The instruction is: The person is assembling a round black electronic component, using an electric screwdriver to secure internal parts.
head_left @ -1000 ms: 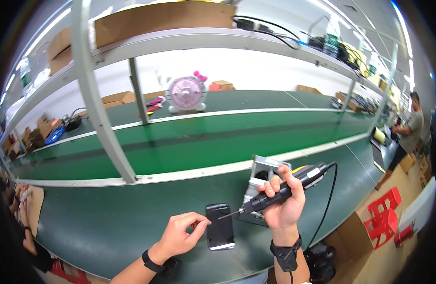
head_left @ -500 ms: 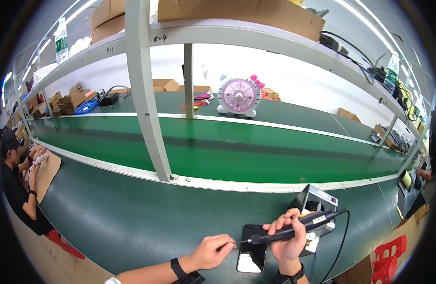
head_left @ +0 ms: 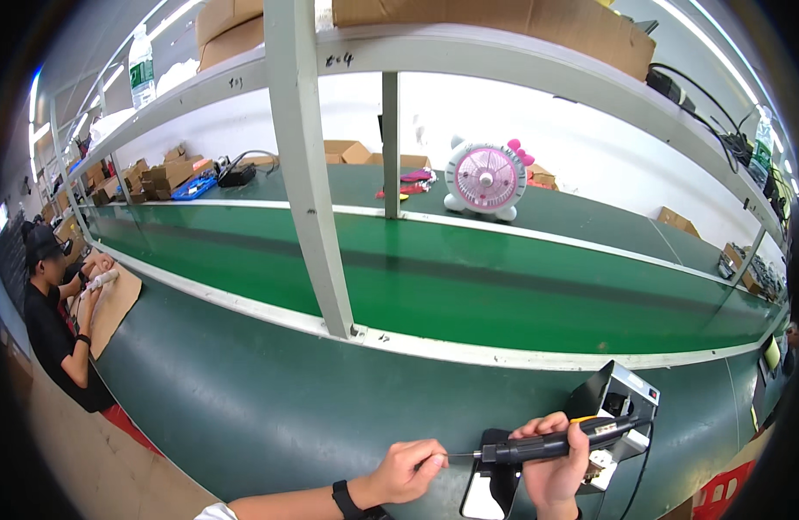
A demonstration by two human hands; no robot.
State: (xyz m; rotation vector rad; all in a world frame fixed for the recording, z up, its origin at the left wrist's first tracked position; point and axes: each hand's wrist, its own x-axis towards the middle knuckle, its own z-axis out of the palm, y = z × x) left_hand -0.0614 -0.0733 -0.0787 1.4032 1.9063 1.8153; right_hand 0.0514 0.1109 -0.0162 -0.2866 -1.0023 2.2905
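Observation:
My right hand (head_left: 555, 475) is wrapped around a black corded electric screwdriver (head_left: 538, 447), held nearly level with its tip to the left. At that tip, my left hand (head_left: 406, 473) pinches the end of the thin metal bit (head_left: 462, 455) between thumb and fingers. Beneath the tool, a dark smartphone (head_left: 486, 496) with a bright reflection lies on the dark green bench (head_left: 269, 403). Just behind my right hand stands a grey metal power supply box (head_left: 620, 394) with a small red switch. The screwdriver's cord hangs down past its right side.
A white post (head_left: 306, 191) and shelf frame rise beyond the bench, with a bright green belt (head_left: 469, 299) running behind. A pink and white fan (head_left: 486, 179) stands farther back. On the left, another person (head_left: 61, 329) works over cardboard. A red stool (head_left: 720, 492) is at lower right.
My view has turned slightly left, so the scene sits farther right in the picture. Both hands keep their hold on the screwdriver and its bit.

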